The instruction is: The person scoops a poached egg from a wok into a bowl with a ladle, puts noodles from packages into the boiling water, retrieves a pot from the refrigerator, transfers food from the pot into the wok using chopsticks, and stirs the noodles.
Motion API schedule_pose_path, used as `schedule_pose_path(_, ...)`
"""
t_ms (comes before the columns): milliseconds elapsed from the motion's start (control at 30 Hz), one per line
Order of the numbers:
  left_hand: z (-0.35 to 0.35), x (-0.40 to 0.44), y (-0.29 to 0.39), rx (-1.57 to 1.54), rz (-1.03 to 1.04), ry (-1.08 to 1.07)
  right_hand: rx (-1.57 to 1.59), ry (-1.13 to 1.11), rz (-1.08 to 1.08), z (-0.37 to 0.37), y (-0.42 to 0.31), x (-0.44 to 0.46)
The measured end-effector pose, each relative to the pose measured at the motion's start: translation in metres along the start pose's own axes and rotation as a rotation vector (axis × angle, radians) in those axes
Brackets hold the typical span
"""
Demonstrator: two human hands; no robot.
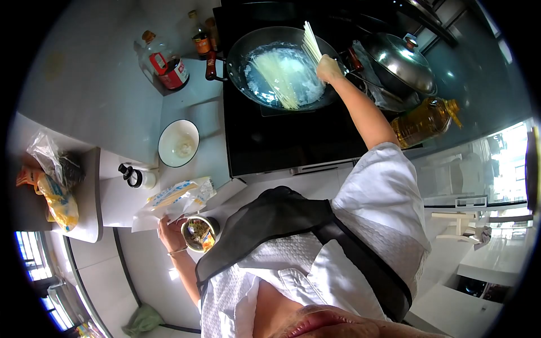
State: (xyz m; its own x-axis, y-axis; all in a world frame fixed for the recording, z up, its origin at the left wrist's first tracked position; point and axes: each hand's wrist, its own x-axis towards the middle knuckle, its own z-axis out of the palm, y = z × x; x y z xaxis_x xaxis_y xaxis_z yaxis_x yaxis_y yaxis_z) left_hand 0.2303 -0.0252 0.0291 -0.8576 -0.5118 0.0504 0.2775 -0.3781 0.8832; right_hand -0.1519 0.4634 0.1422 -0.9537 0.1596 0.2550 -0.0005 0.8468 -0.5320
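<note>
A bundle of pale dry noodles stands slantwise above the right side of a wide pan, in the right hand, whose fingers are closed around the sticks near their lower end. Whether that end touches the pan is hidden by the hand. More noodles lie in the cloudy, whitish liquid inside the pan, fanned out slantwise. The pan sits on a black cooktop, a brown-gripped handle pointing left.

The left hand is low beside the body, its fingers gripping the lower edge of a clear, printed package; how tightly they press, I cannot tell. Just beside that hand is a round bin with scraps inside.

Left of the cooktop, a white bowl with a dark rim rests on the surface. Behind it stand a red-labelled bottle and a smaller dark bottle. Right of the pan are a domed metal lid and, beyond the forearm, a bottle of golden oil.
</note>
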Motion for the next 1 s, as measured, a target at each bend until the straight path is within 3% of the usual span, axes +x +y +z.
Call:
schedule_pose_path(200, 0.005, -0.003, 0.0, -0.022, -0.016, -0.015, 0.006, 0.085, 0.05, -0.01, -0.003, -0.004)
schedule_pose_path(367, 0.002, -0.003, -0.004, -0.023, 0.006, -0.01, -0.034, 0.162, -0.064, -0.01, -0.002, -0.005)
schedule_pose_path(1000, -0.014, 0.001, -0.007, -0.001, 0.012, 0.021, 0.002, 0.11, -0.242, 0.006, -0.03, -0.013)
